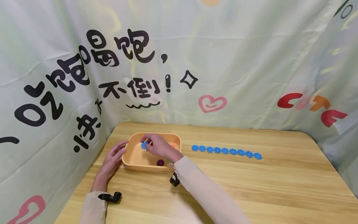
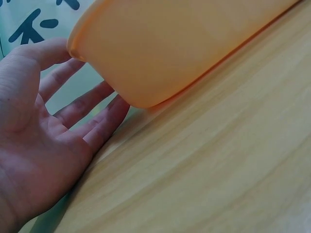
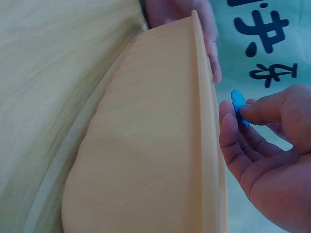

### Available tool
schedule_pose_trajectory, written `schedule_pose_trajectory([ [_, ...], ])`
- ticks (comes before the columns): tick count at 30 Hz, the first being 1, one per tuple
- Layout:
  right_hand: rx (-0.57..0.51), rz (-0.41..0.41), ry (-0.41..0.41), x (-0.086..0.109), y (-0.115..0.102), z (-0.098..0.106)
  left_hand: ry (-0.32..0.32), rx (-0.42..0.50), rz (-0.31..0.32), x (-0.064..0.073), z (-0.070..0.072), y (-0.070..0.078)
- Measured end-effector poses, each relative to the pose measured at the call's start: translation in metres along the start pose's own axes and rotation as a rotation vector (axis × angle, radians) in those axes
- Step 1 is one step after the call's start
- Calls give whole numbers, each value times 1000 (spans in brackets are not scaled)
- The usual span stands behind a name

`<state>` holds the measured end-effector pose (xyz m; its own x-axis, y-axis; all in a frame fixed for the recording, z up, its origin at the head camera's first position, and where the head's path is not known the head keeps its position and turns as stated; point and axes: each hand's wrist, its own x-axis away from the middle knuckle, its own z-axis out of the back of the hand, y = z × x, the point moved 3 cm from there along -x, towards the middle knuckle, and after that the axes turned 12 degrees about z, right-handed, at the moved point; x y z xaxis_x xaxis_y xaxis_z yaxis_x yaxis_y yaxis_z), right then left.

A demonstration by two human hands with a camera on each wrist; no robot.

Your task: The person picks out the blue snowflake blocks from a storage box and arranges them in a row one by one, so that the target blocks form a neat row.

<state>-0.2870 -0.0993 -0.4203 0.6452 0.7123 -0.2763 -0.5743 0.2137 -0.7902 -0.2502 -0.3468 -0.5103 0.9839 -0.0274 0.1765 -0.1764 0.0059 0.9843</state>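
Note:
My right hand (image 1: 158,146) is over the orange plastic bin (image 1: 152,168), pinching a blue snowflake disc (image 3: 238,108) between thumb and fingers. In the head view that disc shows near the bin's far left part. At the bin's left end, my left hand (image 1: 112,158) rests its fairly straight fingers against the outside wall. The left wrist view shows the thumb at the rim and fingertips (image 2: 121,104) low by the bin's corner. Inside the bin lie a dark purple disc (image 1: 160,162) and a red-orange piece (image 1: 173,146), with pale pieces partly hidden by the right wrist.
To the right of the bin, a row of several blue snowflake discs (image 1: 225,151) stretches across the wooden table (image 1: 274,193). A printed curtain (image 1: 240,62) hangs behind and along the left side. Each wrist carries a small black camera (image 1: 174,179).

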Motion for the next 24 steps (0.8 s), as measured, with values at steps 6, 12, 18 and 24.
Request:
schedule_pose_trajectory([
  [6, -24, 7, 70, 12, -6, 7, -2, 12, -13, -1, 2, -1],
  [12, -42, 4, 113, 27, -9, 16, -9, 9, -29, 1, 4, -2],
  [18, -91, 13, 144, 44, -7, 25, -4, 9, -39, 0, 4, -2],
  [24, -71, 61, 165, 59, -6, 33, -19, -1, -45, -2, 3, -1],
])
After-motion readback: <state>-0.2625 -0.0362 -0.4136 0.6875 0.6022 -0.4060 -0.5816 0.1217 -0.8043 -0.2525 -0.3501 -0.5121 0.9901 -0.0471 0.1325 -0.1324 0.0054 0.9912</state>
